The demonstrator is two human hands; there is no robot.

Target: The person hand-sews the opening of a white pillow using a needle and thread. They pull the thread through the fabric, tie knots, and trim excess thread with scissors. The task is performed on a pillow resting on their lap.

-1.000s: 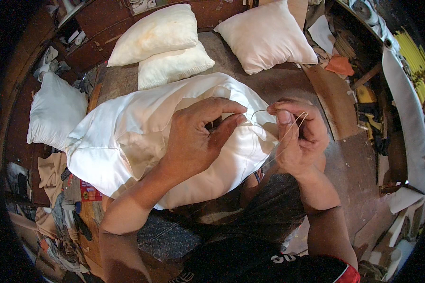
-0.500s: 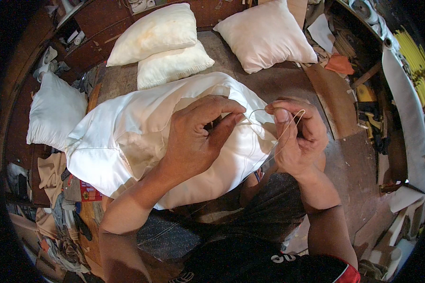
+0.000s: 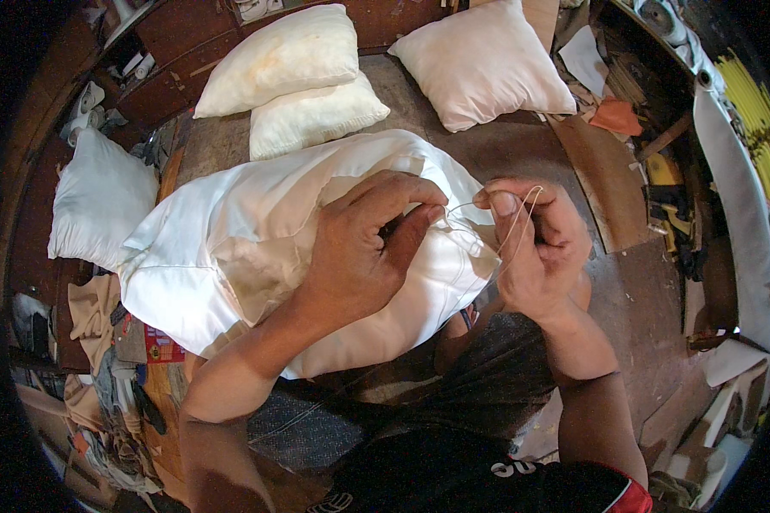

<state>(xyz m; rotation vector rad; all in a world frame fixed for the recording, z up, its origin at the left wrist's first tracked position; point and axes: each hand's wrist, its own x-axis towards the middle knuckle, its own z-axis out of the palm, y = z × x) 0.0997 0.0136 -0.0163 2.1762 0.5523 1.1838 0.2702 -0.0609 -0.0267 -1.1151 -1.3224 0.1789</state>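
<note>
My left hand has thumb and forefinger pinched at one end of a curved needle with pale thread near it; exactly what the fingertips grip is too small to tell. Opposite, my right hand grips the needle's other end between thumb and forefinger, the thread looped upward from there. Beneath both hands lies a large white satin cushion cover across my lap, with a gaping fold showing cream material inside.
Two stacked white pillows lie ahead, another pillow at back right and one at left. Fabric scraps crowd the left side. Rolled material, yellow sticks and boards line the right.
My right hand has shifted slightly left and up, closer to my left fingertips, and the thread loop has moved with it. My left hand has barely moved.
</note>
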